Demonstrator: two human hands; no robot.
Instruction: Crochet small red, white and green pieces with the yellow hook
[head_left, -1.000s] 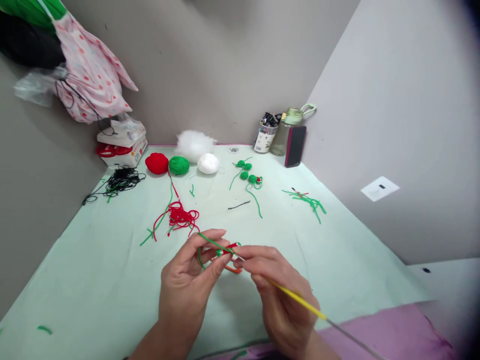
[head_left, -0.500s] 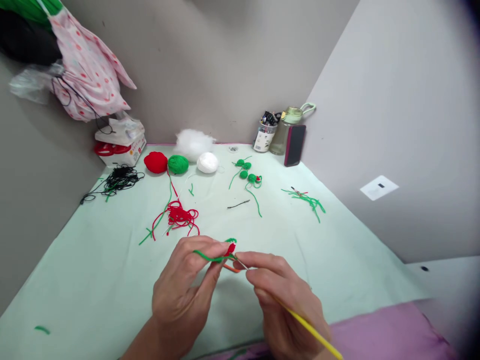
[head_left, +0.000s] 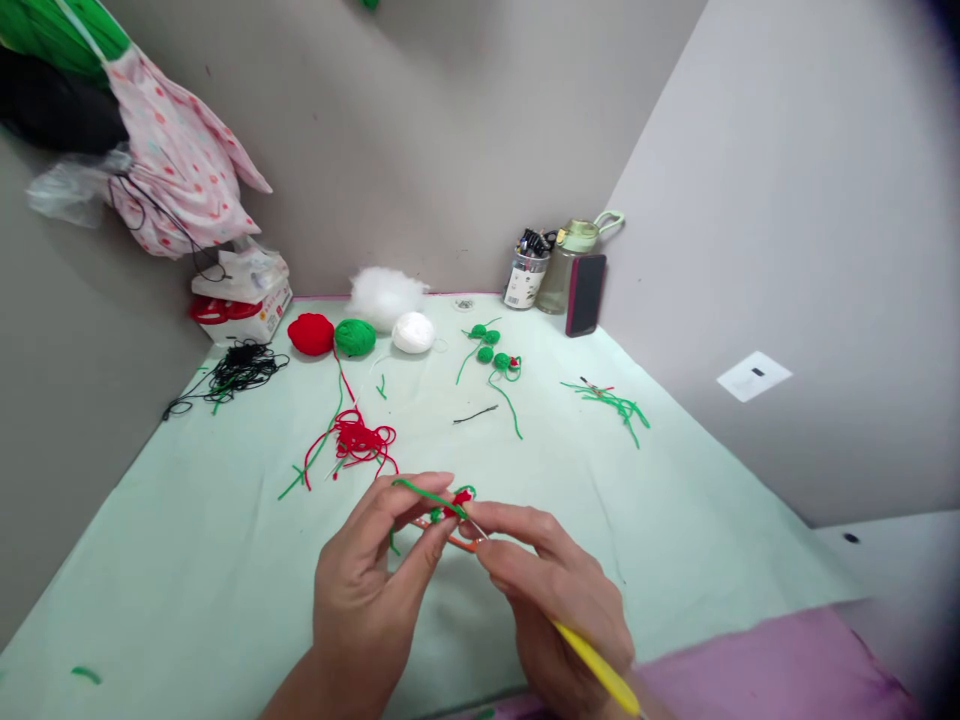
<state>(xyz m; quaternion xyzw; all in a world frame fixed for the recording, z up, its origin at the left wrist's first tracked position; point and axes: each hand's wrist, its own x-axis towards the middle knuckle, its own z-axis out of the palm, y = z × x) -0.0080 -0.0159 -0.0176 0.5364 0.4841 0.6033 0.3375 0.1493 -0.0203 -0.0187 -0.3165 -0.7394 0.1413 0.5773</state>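
From the wearer's seat, three yarn balls [head_left: 355, 338] lie at 11 o'clock, four small balls [head_left: 502, 361] at 12; one phone [head_left: 586, 296], one bottle [head_left: 553, 284], one pen cup [head_left: 525, 280] at 1; two tangles [head_left: 361, 438] at 10; two hands [head_left: 367, 590], one hook [head_left: 596, 664], one crocheted piece [head_left: 455, 503] at 6.

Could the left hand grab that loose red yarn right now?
Probably yes: the loose red yarn lies just beyond the left hand, and nothing stands between them. But that hand is pinching the small red and green piece, so it would likely have to free some fingers first.
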